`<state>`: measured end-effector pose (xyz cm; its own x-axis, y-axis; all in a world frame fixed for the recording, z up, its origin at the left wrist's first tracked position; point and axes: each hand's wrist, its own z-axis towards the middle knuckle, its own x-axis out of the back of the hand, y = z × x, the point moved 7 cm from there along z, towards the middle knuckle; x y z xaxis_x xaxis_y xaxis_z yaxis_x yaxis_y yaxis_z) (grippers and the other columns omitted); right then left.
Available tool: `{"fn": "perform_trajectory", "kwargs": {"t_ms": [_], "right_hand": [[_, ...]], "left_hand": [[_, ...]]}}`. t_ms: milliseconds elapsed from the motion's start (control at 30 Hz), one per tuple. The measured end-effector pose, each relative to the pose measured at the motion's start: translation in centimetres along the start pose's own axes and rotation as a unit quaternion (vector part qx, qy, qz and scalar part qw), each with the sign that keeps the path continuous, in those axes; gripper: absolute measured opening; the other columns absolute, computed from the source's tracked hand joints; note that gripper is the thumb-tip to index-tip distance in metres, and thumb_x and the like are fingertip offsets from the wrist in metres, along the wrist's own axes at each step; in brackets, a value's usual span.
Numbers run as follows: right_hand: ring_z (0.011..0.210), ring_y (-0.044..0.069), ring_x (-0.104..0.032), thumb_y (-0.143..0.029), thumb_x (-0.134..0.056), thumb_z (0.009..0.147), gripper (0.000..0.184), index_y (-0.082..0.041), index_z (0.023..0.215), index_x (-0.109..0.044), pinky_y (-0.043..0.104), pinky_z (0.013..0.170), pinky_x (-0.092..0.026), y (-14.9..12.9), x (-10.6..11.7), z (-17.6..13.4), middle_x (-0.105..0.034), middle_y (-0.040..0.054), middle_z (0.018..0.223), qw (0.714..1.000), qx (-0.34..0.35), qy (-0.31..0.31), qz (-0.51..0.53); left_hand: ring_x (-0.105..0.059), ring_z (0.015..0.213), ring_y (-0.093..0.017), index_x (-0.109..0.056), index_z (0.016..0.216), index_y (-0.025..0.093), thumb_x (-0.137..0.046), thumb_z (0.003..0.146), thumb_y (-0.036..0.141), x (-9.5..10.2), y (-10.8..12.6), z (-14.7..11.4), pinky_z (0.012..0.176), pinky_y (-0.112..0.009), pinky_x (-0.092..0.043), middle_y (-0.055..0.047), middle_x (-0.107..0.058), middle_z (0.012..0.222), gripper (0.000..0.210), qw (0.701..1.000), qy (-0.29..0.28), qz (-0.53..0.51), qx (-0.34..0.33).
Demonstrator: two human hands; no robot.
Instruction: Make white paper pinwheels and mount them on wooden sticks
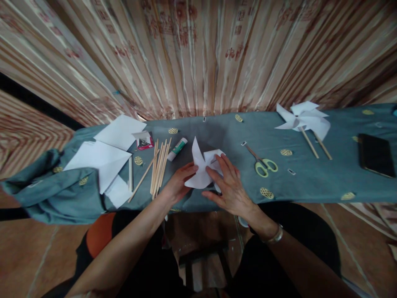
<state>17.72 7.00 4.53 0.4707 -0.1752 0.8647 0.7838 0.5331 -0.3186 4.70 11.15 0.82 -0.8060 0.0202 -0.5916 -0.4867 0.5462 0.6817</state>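
Observation:
A white paper pinwheel (200, 173) is in front of me at the table's near edge, its blades folded toward the middle. My left hand (180, 180) is closed on its left side, thumb on top of the paper. Over the right side lies my right hand (229, 184), fingers spread, with the index fingertip touching the paper near the centre and the thumb held apart. Its fingers partly cover the right blade. No stick shows on this pinwheel. A glue stick (178, 149) lies just beyond my left hand, beside several thin wooden sticks (160, 167).
Green-handled scissors (262, 165) lie right of my hands. Farther right are finished-looking pinwheels on sticks (302, 118) and a black phone (376, 155). White paper sheets (116, 153), a white rod (130, 174) and a small red-and-white box (144, 140) lie left. A curtain (198, 62) hangs behind the green tablecloth (310, 178).

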Motion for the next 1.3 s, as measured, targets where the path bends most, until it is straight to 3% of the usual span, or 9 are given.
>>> {"fn": "perform_trajectory", "kwargs": {"t_ms": [167, 367, 500, 800, 1300], "right_hand": [[0.146, 0.039, -0.018, -0.058, -0.05, 0.091, 0.063, -0.021, 0.142, -0.044, 0.061, 0.106, -0.034, -0.5, -0.1, 0.3, -0.02, 0.0185, 0.159, 1.0, 0.014, 0.016, -0.006], [0.147, 0.04, -0.017, -0.053, -0.054, 0.091, 0.069, -0.022, 0.149, -0.032, 0.059, 0.105, -0.036, -1.3, 0.1, 1.0, -0.014, 0.019, 0.161, 0.998, 0.042, 0.044, -0.022], [0.147, 0.041, -0.017, -0.052, -0.055, 0.091, 0.073, -0.023, 0.152, -0.026, 0.06, 0.103, -0.036, -1.4, 0.3, 1.5, -0.013, 0.0195, 0.161, 0.997, 0.045, 0.049, -0.032], [0.146, 0.041, -0.018, -0.053, -0.054, 0.091, 0.074, -0.023, 0.152, -0.026, 0.059, 0.103, -0.037, -1.6, 0.2, 2.0, -0.017, 0.0206, 0.159, 0.996, 0.048, 0.047, -0.056], [0.147, 0.041, -0.014, -0.053, -0.052, 0.092, 0.077, -0.035, 0.155, -0.013, 0.064, 0.106, -0.035, -2.3, -0.1, 2.3, -0.002, 0.0093, 0.164, 0.998, 0.041, 0.049, 0.0]], "left_hand": [[-0.063, 0.066, -0.014, -0.073, 0.1, 0.01, -0.088, 0.054, 0.024, -0.4, 1.0, -0.3, 0.063, -0.024, -0.046, -0.008, -0.075, 0.086, 0.051, 0.999, 0.001, 0.029, -0.026], [-0.062, 0.062, -0.013, -0.074, 0.091, 0.009, -0.089, 0.052, 0.026, -0.2, 2.1, -0.4, 0.061, -0.024, -0.047, -0.008, -0.074, 0.08, 0.045, 0.997, 0.02, 0.04, -0.057], [-0.061, 0.059, -0.013, -0.074, 0.084, 0.009, -0.089, 0.051, 0.028, 0.2, 2.7, -0.3, 0.058, -0.023, -0.045, -0.008, -0.074, 0.074, 0.041, 0.998, 0.02, 0.035, -0.055], [-0.065, 0.067, -0.016, -0.075, 0.081, 0.012, -0.089, 0.046, 0.02, 0.9, 4.4, -0.6, 0.068, -0.026, -0.048, -0.005, -0.074, 0.075, 0.039, 0.991, 0.021, 0.101, -0.082], [-0.067, 0.07, -0.019, -0.074, 0.078, 0.01, -0.091, 0.051, 0.025, 0.8, 3.8, -0.6, 0.069, -0.029, -0.05, -0.007, -0.073, 0.074, 0.035, 0.991, 0.054, 0.061, -0.11]]}}
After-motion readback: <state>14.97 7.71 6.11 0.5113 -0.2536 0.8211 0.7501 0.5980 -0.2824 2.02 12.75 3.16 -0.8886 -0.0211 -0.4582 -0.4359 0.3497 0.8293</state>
